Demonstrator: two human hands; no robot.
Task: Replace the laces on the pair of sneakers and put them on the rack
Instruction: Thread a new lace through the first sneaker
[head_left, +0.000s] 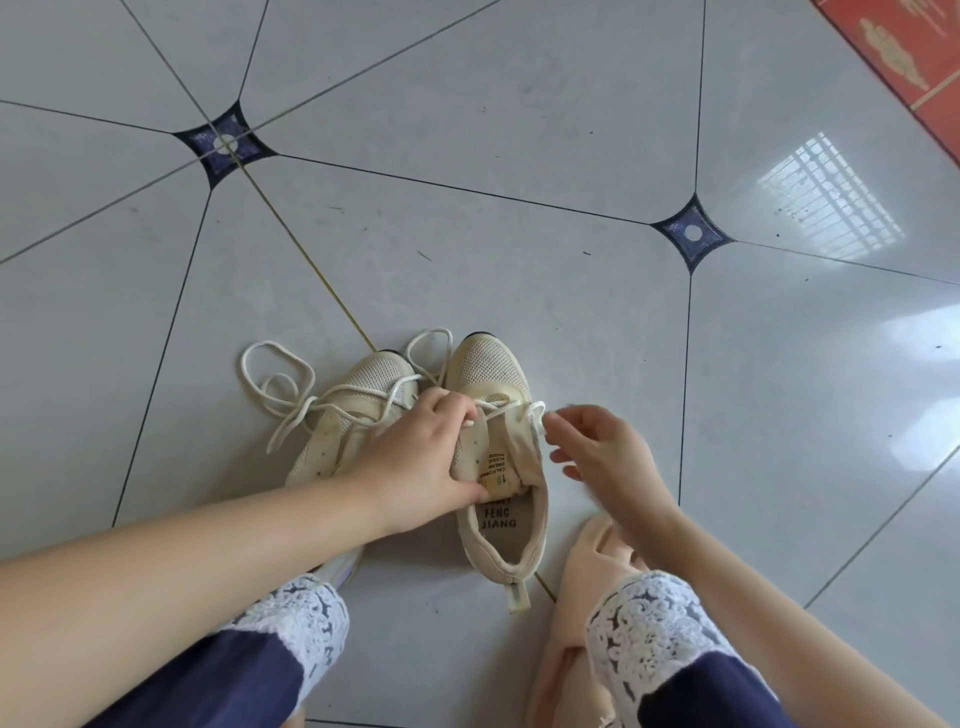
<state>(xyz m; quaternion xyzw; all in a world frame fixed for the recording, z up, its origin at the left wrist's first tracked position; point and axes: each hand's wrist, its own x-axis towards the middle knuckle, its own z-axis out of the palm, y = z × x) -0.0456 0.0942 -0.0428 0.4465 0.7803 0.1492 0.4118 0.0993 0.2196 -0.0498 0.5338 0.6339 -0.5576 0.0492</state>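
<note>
The person is sitting on the tiled floor (519, 244) with both beige sneakers in front of the knees, toes pointing to twelve o'clock. The left hand (421, 460) is gripping the right-side sneaker (491, 371) at its tongue and eyelet flap, likely pinning the shoe flat so the holes are staying open. The right hand (597, 457), apart from the left and at three o'clock of the shoe, is pinching the end of the cream lace (501, 407), which is crossing only the lowest eyelets; threading looks barely begun. The second sneaker (371, 382) is lying touching at nine o'clock, its loose lace (280, 364) spilling in loops toward ten o'clock. The insole is reading "FENG JIANG"; the tongue label is showing "19", its smaller print being too fine to read. No rack is showing
</note>
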